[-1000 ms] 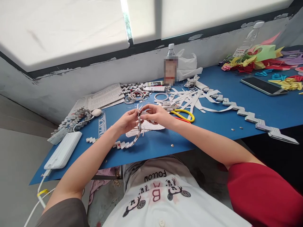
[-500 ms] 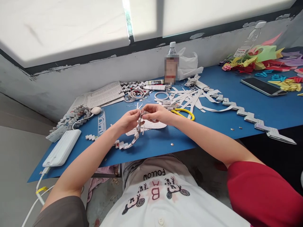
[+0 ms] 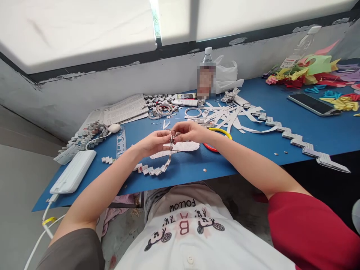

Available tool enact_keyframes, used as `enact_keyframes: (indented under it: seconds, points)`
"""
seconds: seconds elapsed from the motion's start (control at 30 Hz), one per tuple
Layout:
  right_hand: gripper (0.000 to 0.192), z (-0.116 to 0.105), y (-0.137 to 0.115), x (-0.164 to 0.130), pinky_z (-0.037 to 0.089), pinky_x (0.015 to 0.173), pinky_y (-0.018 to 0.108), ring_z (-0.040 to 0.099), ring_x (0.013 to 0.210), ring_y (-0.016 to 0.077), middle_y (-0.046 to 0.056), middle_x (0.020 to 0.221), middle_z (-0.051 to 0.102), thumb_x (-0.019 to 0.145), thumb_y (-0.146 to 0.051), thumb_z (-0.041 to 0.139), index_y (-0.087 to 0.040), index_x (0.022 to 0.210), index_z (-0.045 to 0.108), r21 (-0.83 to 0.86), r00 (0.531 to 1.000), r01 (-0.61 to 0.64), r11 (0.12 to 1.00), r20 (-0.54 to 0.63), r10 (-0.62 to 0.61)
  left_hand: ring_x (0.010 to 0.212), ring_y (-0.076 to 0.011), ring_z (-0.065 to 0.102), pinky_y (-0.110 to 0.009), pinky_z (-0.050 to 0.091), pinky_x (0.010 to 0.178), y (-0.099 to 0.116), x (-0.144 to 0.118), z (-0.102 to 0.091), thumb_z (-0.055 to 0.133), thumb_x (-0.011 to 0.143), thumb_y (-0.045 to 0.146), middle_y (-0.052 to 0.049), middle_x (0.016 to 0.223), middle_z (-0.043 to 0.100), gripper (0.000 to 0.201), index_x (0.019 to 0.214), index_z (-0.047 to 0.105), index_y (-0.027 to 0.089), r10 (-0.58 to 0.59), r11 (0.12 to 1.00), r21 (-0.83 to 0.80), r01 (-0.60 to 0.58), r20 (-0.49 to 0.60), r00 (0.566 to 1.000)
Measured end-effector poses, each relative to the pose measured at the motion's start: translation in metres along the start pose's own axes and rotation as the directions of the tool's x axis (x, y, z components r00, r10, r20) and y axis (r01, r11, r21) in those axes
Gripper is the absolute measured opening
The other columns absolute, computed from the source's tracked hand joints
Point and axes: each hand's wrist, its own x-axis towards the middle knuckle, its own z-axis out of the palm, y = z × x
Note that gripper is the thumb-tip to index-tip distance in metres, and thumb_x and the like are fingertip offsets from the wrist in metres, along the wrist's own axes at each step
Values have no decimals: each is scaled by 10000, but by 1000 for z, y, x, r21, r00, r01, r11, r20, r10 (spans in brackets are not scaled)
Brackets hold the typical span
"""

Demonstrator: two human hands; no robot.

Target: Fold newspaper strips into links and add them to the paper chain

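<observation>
Since a second ago: paper chain (image 3: 157,167) is hanging straighter at frame centre | left hand (image 3: 153,142), right hand (image 3: 189,131) fingertips are pinching its top link | I'm keeping the grip firm, pressing the fold snug.

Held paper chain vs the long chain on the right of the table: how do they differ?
The held chain is short and curves, its top end pinched between the left hand and right hand, its tail resting on the table. The long chain lies flat, untouched, running in a nearly straight diagonal past the table's front edge. Its links look bigger, being nearer the camera's side. Both are folded from printed paper in zigzag links.
</observation>
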Motion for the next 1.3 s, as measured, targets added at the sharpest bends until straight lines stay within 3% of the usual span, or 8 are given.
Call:
enact_keyframes:
  seconds: [0.23, 0.63, 0.77, 0.9, 1.03, 1.3]
  points:
    - [186, -5, -1, -2, 503, 717, 286, 633, 760, 134, 3, 792, 677, 727, -208, 707, -157, 888, 630, -99, 995, -8, 995, 101, 18, 695, -139, 620, -286, 496, 706, -5, 2, -1, 854, 621, 365, -57, 793, 678, 352, 836, 707, 128, -30, 999, 13, 29, 61, 998]
    - [171, -8, -5, -3, 436, 593, 216, 589, 713, 105, 6, 779, 653, 766, -234, 678, -149, 891, 598, -118, 980, -41, 992, 190, 63, 666, -140, 639, -282, 516, 701, -9, 4, 0, 844, 647, 340, -71, 788, 692, 335, 852, 710, 111, -82, 994, -67, 89, 100, 992]
    - [171, -7, -7, -4, 324, 439, 175, 469, 538, 57, -30, 667, 593, 780, -238, 687, -148, 894, 596, -153, 992, -51, 987, 106, 68, 740, -160, 642, -277, 503, 685, -8, 5, -1, 843, 652, 322, -85, 808, 676, 330, 847, 704, 95, -72, 993, -93, 78, 68, 995]
    - [226, -6, -9, -6, 283, 384, 174, 392, 439, 47, -65, 539, 514, 800, -320, 695, -155, 883, 566, -123, 998, -65, 990, -10, 64, 778, -158, 625, -281, 486, 704, -5, 4, -2, 829, 673, 325, -75, 806, 660, 303, 837, 703, 104, -40, 995, -97, 38, -12, 999]
    - [270, -2, -10, -7, 263, 375, 178, 396, 422, 47, -40, 538, 545, 807, -389, 681, -149, 839, 562, -147, 991, -95, 985, -106, 80, 797, -152, 616, -303, 478, 753, -3, 4, 0, 833, 663, 336, -62, 832, 657, 313, 836, 697, 114, -1, 996, -91, -8, -99, 995]
    - [154, 19, -9, -5, 293, 396, 190, 407, 437, 57, -50, 513, 518, 771, -275, 663, -141, 754, 590, -225, 943, -119, 967, -332, 39, 721, -129, 603, -291, 472, 728, -4, 7, 5, 850, 615, 380, -11, 739, 630, 329, 732, 665, 135, 123, 989, -51, -137, -216, 969]
